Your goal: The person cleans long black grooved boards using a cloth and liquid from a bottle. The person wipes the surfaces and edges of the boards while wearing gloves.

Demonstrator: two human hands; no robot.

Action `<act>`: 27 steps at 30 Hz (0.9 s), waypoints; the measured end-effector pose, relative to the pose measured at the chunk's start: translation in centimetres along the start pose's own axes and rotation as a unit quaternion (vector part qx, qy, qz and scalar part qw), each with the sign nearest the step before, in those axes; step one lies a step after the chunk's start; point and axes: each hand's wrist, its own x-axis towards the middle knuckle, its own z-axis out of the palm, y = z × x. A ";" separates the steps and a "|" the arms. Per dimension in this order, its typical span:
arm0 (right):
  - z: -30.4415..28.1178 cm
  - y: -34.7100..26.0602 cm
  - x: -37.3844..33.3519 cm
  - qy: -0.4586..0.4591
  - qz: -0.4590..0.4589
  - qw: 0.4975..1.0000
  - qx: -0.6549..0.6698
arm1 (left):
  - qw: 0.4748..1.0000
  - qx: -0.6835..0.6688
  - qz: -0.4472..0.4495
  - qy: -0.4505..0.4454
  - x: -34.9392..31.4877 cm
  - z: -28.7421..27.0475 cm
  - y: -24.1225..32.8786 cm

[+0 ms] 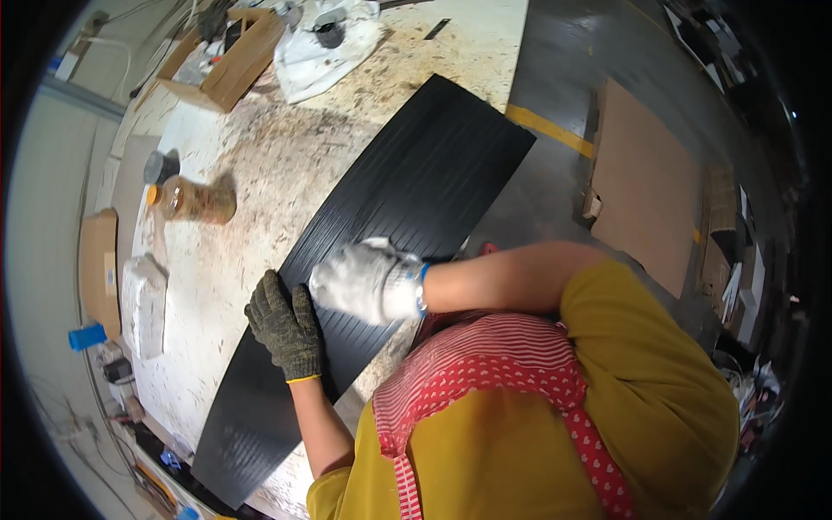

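Note:
A long black panel (pixel 416 165) with fine grooves along it lies slantwise across the worktable, from near left to far right. My left hand (pixel 286 325), in a dark green knit glove, rests on the panel's left edge with its fingers stretched out. Just right of it, my right hand (pixel 360 279) in a white glove is closed and pressed down on the panel's middle. Something whitish shows at its fingers, but I cannot make out what it holds.
The stained worktable (pixel 269 156) carries a bottle with an orange cap (pixel 204 201), a dark round container (pixel 159 166), a white wrapped pack (pixel 144 305), a cardboard box (pixel 238 65) and a white plastic bag (pixel 325 56). Large cardboard (pixel 646 182) lies on the floor at right.

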 end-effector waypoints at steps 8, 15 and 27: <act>-4.2 9.0 1.6 0.026 0.233 0.972 -0.004 | 0.982 0.103 -0.157 0.020 -8.3 -3.1 -10.6; -3.4 5.9 1.1 -0.025 0.091 0.995 -0.015 | 0.981 0.089 -0.169 0.020 -8.6 -2.9 -10.7; -2.4 7.0 1.3 0.050 0.149 0.981 -0.112 | 0.981 0.110 -0.157 0.032 -8.0 -3.4 -10.3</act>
